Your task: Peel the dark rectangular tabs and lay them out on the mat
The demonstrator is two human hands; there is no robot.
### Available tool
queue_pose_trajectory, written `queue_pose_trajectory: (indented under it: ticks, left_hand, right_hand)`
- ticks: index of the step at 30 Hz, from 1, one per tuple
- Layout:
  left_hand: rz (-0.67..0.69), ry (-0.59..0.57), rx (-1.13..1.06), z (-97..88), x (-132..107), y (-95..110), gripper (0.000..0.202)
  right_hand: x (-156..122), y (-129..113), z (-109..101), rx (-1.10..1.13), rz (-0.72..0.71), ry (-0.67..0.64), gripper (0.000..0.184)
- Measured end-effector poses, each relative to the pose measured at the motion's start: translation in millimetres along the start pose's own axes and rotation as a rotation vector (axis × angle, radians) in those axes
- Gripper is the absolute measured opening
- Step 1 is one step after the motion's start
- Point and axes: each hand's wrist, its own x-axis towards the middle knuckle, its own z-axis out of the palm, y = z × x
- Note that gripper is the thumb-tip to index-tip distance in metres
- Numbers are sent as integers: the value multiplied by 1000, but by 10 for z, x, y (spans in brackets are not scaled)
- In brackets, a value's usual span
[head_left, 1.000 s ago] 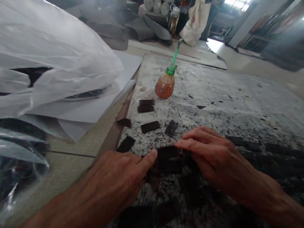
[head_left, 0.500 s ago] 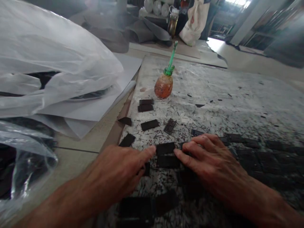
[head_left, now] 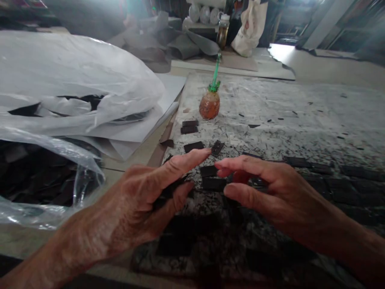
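My left hand [head_left: 141, 204] is lifted a little off the speckled stone slab [head_left: 300, 120]. Its index finger points forward and the lower fingers pinch a small black rectangular piece [head_left: 170, 190]. My right hand [head_left: 270, 192] hovers beside it with fingers loosely apart, and nothing clear shows in them. Between and just beyond the two hands lie two black pieces [head_left: 213, 183] side by side. Further black pieces [head_left: 194, 146] are scattered toward the slab's left edge, and a row of them [head_left: 300, 162] runs off to the right.
An orange round bottle with a green nozzle [head_left: 209, 105] stands at the back of the slab. A big white plastic sheet [head_left: 75, 80] and a clear bag of dark pieces [head_left: 39, 176] fill the left. A white sack [head_left: 249, 24] and a jar [head_left: 221, 32] stand far back.
Both hands have lifted off the slab. My left hand now pinches a black piece, and my right hand has drawn back from the two pieces. The camera has tilted up a little.
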Motion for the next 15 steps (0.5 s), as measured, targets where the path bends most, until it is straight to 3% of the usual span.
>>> queue_pose_trajectory:
  ticks: [2, 6, 11, 15]
  left_hand:
    - [35, -40, -20, -13, 46, 102, 55]
    - [76, -123, -104, -24, 120, 255, 57]
    - [-3, -157, -95, 11, 102, 329, 52]
    - [-16, -215, -141, 86, 75, 368, 60]
  right_hand:
    - [18, -100, 43, 220, 73, -118, 34]
    - [26, -193, 106, 626, 147, -270, 19]
    - [-58, -127, 89, 625, 244, -297, 8]
    - [-125, -69, 74, 613, 299, -363, 15]
